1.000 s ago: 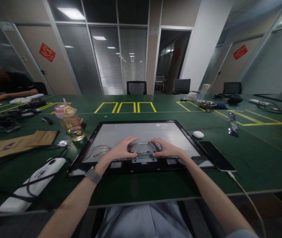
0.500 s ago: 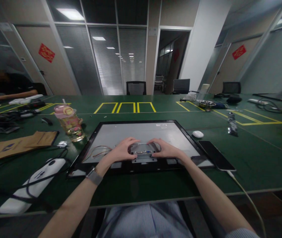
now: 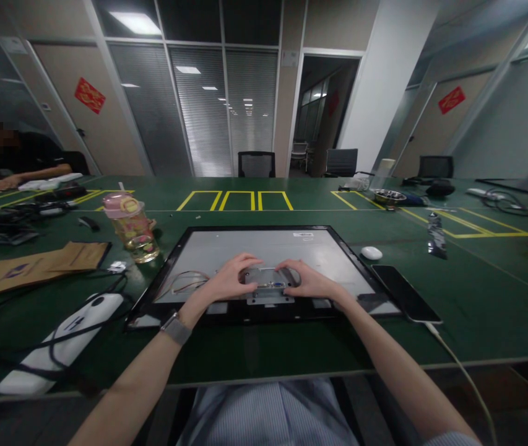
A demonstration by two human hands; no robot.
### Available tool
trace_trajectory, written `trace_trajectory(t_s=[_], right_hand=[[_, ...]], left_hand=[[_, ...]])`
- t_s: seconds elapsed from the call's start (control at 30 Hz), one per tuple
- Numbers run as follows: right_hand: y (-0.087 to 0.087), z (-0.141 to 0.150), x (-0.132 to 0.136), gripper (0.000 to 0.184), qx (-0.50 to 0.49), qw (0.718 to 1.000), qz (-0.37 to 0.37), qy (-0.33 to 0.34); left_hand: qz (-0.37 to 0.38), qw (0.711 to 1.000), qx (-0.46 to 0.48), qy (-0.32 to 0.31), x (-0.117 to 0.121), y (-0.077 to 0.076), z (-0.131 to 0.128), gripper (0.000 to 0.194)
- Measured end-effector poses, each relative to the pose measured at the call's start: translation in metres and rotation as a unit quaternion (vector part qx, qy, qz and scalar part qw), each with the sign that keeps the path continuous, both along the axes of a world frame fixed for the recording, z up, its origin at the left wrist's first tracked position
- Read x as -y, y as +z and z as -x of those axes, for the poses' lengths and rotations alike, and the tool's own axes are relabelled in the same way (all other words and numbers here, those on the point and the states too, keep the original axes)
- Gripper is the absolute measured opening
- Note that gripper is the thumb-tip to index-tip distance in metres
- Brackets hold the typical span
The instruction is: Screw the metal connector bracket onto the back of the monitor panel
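A display panel (image 3: pixel 264 244) with a black frame and a grey back lies flat on the green table in front of me. Near its front edge is a metal bracket (image 3: pixel 270 298) with a row of ports, one of them blue, on its housing (image 3: pixel 264 275). From the left, my left hand (image 3: pixel 233 277) grips this housing, thumb in front and fingers behind. My right hand (image 3: pixel 307 280) clasps the right end the same way. Thin wires (image 3: pixel 184 282) curl over the panel left of my left hand. A watch (image 3: pixel 176 328) sits on my left wrist.
To the left stand a drink bottle (image 3: pixel 129 226), a brown paper bag (image 3: pixel 36 267) and a white power strip (image 3: pixel 64 344) with black cables. At right lie a white earbud case (image 3: pixel 371 253) and a phone (image 3: pixel 405 292) on a charging cable. Another person (image 3: pixel 17 155) sits far left.
My hands stay on the metal housing with almost no movement. The view has shifted very slightly. At far left, the other person's hand has moved a little.
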State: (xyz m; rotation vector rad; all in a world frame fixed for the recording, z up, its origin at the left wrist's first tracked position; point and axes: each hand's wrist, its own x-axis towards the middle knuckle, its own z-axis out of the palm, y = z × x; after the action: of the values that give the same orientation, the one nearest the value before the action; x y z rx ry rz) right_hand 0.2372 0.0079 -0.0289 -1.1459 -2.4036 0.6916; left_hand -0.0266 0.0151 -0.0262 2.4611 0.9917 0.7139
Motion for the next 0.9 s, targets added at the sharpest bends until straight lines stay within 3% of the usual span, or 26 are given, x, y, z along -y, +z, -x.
trace_trajectory(t_s=[0.3, 0.6, 0.9], right_hand=[[0.001, 0.002, 0.000, 0.048, 0.015, 1.000, 0.016, -0.005], [0.004, 0.000, -0.001, 0.050, 0.021, 0.999, 0.042, 0.003], [0.004, -0.002, -0.001, 0.051, 0.021, 0.999, 0.047, 0.011]], left_hand=[[-0.080, 0.992, 0.017, 0.097, -0.013, -0.005, 0.007, 0.032], [-0.114, 0.958, -0.116, 0.238, -0.016, -0.003, 0.014, 0.024], [-0.103, 0.936, -0.170, 0.291, -0.008, 0.002, 0.022, 0.025]])
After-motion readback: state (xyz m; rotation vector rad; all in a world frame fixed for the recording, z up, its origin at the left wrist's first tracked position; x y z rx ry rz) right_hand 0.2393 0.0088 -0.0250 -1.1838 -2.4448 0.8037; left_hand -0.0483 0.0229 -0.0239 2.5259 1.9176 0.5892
